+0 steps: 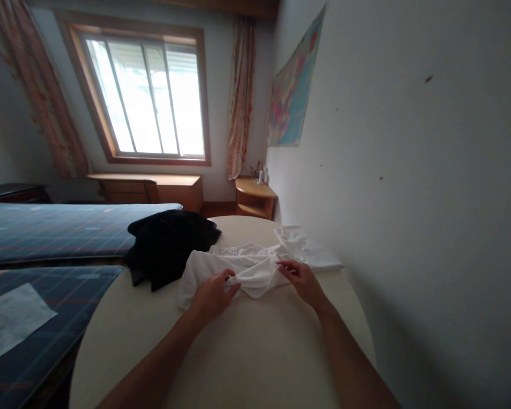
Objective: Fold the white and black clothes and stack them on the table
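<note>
A crumpled white garment (238, 262), its exact kind unclear, lies across the round cream table (255, 352). My left hand (215, 294) is at its near left part, thumb and fingers closed on the cloth. On the right, my right hand (300, 277) pinches a fold and lifts it slightly. Between the two hands the fabric hangs in loose creases. Behind my right hand rests a flatter, folded-looking white cloth (309, 247). To the left sits a heap of black clothing (170, 241), touching or close to the white garment.
Two plaid blue mattresses (68, 230) stand left of the table, the nearer one bearing a sheet of paper (15, 318). A white wall (430, 227) runs along the right side. Beyond the table are a corner shelf (255, 188), a wooden desk (174, 182) and a window (149, 96).
</note>
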A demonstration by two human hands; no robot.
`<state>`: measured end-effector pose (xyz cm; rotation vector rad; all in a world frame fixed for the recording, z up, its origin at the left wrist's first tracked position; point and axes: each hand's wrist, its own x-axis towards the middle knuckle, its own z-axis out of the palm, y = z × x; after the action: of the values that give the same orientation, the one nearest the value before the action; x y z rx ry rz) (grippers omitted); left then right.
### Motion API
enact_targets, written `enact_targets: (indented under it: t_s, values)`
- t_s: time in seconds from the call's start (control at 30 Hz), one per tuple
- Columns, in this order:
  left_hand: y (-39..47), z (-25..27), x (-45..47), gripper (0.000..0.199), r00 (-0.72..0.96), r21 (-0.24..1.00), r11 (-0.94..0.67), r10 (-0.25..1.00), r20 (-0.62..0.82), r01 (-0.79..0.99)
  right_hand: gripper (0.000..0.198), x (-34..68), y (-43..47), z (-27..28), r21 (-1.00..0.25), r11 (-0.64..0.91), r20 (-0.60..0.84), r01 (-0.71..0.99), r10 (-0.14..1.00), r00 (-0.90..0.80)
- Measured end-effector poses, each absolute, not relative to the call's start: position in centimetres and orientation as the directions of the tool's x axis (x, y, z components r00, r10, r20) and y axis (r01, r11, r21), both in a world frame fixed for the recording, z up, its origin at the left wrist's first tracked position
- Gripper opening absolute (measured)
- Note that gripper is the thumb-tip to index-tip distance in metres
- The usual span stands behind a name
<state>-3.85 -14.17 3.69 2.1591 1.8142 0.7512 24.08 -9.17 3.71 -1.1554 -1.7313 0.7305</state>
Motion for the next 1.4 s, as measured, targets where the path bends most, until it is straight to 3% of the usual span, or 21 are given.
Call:
enact_targets:
  t_s: [0.13,0.27,0.47,0.6,0.8,1.0,1.1,1.27,1.33,1.4]
  values:
    - [-14.6,3.6,-4.2,0.035,0.210,0.458,-0.298,0.949,0.235,0.837,0.041,24.2,-9.0,3.7,-0.857,0.384,0.393,0.343,0.919,-0.047]
    - [-14.4,3.7,-4.7,0.043,0.187,0.449,-0.250,0.966,0.181,0.858,0.046,24.8,-8.7,4.0,-0.890,0.378,0.423,0.256,0.894,0.150]
    - [-14.2,4.6,-5.3,0.017,0.127,0.470,-0.213,0.970,0.208,0.856,0.053,26.5,-8.5,4.7,-0.911,0.360,0.411,0.199,0.778,0.475]
    - [-14.4,5.2,-6.0,0.015,0.133,0.454,-0.236,0.960,0.247,0.859,0.051,27.4,-8.0,4.4,-0.917,0.367,0.384,0.155,0.711,0.589]
    - [-14.2,5.3,-7.4,0.024,0.145,0.285,-0.235,0.941,0.305,0.929,0.043,27.7,-7.5,3.5,-0.911,0.382,0.390,0.153,0.683,0.617]
    - [-14.2,5.3,-8.2,0.030,-0.026,0.185,-0.036,0.946,0.323,0.982,0.037,27.4,-7.5,3.5,-0.911,0.358,0.405,0.203,0.689,0.601]
    - [-14.4,5.7,-8.5,0.035,-0.130,0.206,0.070,0.946,0.296,0.976,0.039,27.6,-7.3,3.4,-0.916,0.328,0.399,0.230,0.684,0.611]
    - [-14.4,6.3,-9.1,0.033,-0.204,0.256,0.187,0.978,0.040,0.948,0.042,27.9,-7.0,3.0,-0.911,0.292,0.409,0.290,0.716,0.566]
    - [-14.3,6.4,-9.3,0.027,-0.200,0.258,0.186,0.979,0.031,0.948,0.040,27.5,-7.2,3.1,-0.894,0.297,0.440,0.337,0.724,0.531]
    - [-14.0,6.4,-9.4,0.021,-0.191,0.348,0.148,0.977,0.094,0.926,0.036,26.7,-7.6,3.4,-0.862,0.312,0.486,0.400,0.731,0.478]
